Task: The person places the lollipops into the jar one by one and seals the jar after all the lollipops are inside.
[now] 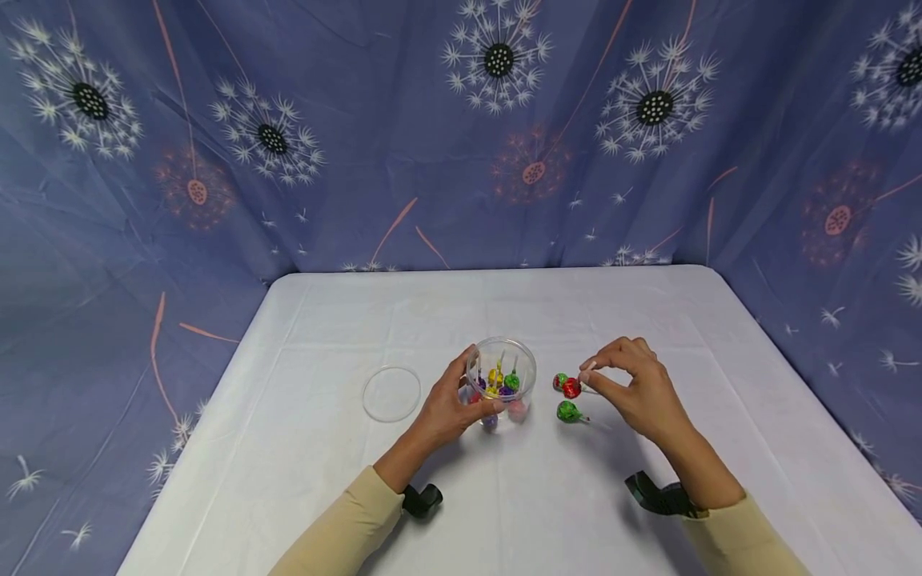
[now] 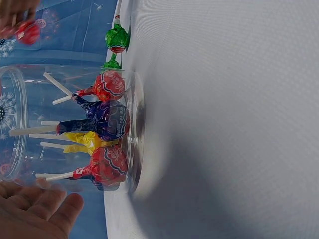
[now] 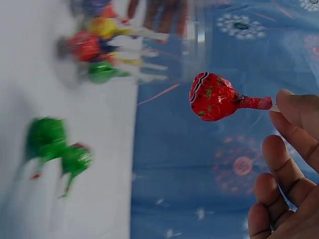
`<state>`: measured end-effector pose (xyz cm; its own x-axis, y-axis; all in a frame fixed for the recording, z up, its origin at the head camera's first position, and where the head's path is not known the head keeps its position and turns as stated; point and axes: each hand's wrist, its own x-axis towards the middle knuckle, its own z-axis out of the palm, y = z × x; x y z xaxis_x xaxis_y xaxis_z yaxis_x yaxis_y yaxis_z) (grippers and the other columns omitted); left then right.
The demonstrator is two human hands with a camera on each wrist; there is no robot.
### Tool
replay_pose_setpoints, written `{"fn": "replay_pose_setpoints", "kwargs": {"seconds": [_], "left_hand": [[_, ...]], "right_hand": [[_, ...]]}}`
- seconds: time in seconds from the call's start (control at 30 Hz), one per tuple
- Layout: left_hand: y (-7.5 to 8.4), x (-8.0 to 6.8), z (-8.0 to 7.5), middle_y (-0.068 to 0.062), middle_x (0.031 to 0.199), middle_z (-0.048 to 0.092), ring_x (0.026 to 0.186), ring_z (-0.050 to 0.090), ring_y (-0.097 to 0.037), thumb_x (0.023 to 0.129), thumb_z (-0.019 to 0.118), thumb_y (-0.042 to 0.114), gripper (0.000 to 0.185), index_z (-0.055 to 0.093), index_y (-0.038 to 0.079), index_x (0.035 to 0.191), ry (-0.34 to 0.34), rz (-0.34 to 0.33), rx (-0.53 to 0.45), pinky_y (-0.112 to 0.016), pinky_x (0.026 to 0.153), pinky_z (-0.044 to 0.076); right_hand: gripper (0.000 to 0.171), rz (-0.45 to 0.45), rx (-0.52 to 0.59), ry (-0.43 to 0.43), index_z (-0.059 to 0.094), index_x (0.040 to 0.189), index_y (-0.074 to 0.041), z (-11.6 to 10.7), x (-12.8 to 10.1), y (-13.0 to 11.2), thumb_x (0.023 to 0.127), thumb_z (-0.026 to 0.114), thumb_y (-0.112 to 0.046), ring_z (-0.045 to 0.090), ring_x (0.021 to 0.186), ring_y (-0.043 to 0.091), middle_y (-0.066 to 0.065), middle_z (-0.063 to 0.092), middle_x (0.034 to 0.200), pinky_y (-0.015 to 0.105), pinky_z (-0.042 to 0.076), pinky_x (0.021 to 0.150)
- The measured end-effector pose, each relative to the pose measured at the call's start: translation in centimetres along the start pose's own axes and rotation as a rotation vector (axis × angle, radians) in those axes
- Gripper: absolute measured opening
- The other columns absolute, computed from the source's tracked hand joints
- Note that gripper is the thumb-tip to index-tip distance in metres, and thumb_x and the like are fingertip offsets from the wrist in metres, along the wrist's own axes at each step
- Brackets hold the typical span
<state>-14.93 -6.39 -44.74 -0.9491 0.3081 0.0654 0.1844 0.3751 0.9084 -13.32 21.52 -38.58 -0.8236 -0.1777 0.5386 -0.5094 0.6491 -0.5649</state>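
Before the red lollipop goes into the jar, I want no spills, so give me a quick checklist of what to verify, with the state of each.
1. Red lollipop held: ok, the right hand pinches its stick, candy clear of the table.
2. Jar steadied: ok, the left hand holds its side.
3. Jar open: ok, the lid lies apart on the table, to the left.
4. Jar upright: ok, the sticks inside point up.
5. Room inside: cannot tell; several lollipops already stand in it.
6. Path clear: ok, the two green lollipops lie on the table below the held one.
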Motion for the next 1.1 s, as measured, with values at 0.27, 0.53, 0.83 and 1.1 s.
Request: {"fn": "replay_pose_setpoints", "kwargs": {"seconds": [0.27, 0.53, 0.83, 1.1], "left_hand": [[0.2, -0.1, -0.1, -0.008, 0.148, 0.039, 0.131, 0.044, -0.035, 0.076, 0.076, 0.042, 0.095, 0.02, 0.024, 0.151, 0.003, -0.017, -0.006, -0.052, 0.108, 0.037], [0.3, 0.0, -0.2, -0.007, 0.147, 0.041, 0.131, 0.044, -0.031, 0.076, 0.076, 0.042, 0.095, 0.02, 0.025, 0.151, -0.006, -0.02, -0.023, -0.051, 0.109, 0.037], [0.1, 0.2, -0.3, -0.009, 0.148, 0.038, 0.131, 0.044, -0.035, 0.077, 0.074, 0.044, 0.095, 0.019, 0.023, 0.151, -0.012, 0.004, -0.01, -0.052, 0.106, 0.039], [0.0, 0.1, -0.4, -0.005, 0.148, 0.039, 0.129, 0.045, -0.03, 0.075, 0.076, 0.047, 0.098, 0.019, 0.025, 0.151, -0.004, -0.028, 0.0, -0.049, 0.107, 0.04]], "right_hand": [[0.017, -0.022, 0.071, -0.002, 0.073, 0.082, -0.019, 1.1, 3.0, -1.8, 0.075, 0.077, -0.005, 0.041, 0.085, 0.005, -0.006, 0.06, 0.084, 0.024, 0.03, 0.071], [0.011, -0.045, 0.112, -0.054, 0.072, 0.083, -0.017, 3.0, 4.8, -3.2, 0.077, 0.077, -0.009, 0.041, 0.085, 0.01, -0.006, 0.059, 0.086, 0.031, 0.031, 0.075], [0.007, -0.061, 0.064, -0.15, 0.071, 0.082, -0.017, 5.9, 5.6, -3.3, 0.079, 0.076, -0.014, 0.04, 0.084, 0.016, -0.002, 0.059, 0.086, 0.036, 0.027, 0.076], [0.006, -0.067, 0.0, -0.179, 0.072, 0.081, -0.016, 7.6, 5.7, -2.8, 0.078, 0.076, -0.018, 0.04, 0.083, 0.015, 0.002, 0.06, 0.085, 0.036, 0.025, 0.075]]}}
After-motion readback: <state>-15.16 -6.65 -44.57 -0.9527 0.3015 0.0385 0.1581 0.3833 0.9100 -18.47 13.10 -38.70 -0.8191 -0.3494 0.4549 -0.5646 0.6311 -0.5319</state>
